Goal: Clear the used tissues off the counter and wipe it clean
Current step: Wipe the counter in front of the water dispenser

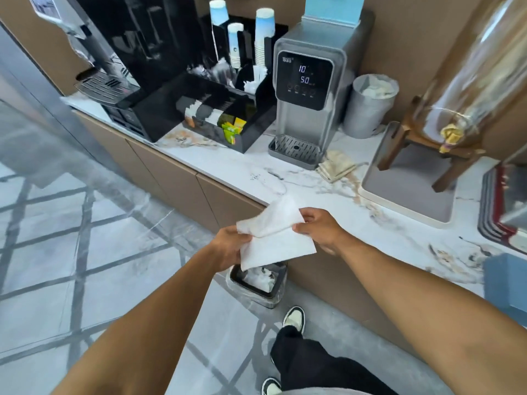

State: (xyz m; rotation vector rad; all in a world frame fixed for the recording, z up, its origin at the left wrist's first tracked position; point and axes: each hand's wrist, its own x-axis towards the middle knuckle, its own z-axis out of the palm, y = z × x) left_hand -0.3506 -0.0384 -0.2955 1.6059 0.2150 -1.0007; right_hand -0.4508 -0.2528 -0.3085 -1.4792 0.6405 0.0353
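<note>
Both hands holding a tissue (275,233) at the counter (356,223) edge
Left hand (229,245) and right hand (319,226) are pinching opposite tissue edges, above the bin (256,283); open floor lying leftward

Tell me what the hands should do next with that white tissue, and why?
Probably carry the clean tissue, held by the left hand and right hand, onto the counter to wipe it. Brownish smears show beside the folded used tissues, which may go in the bin below.
</note>
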